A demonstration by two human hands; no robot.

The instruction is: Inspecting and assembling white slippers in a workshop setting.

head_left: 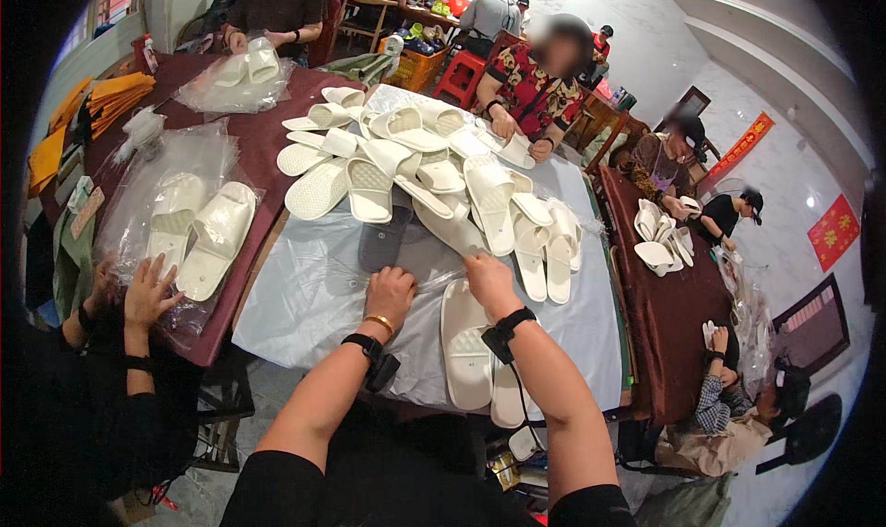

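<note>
A heap of white slippers [397,158] covers the far half of the table in front of me. My left hand [391,294] is closed at the near end of a grey slipper [382,236]; its fingertips are hidden, so what they hold cannot be made out. Clear plastic film [441,278] stretches between my two hands. To the right, my right hand [489,280] is closed at the near end of a white slipper [452,229] slanting out of the heap. Close to my right forearm lies a white slipper pair [469,347], overlapping at the table's near edge.
A co-worker's hands [148,292] touch a bagged slipper pair [219,241] on the dark red table at left. Orange packets [115,98] lie beyond. Across the heap, a person [535,84] handles a slipper. Another dark red table [646,315] with slippers stands at right.
</note>
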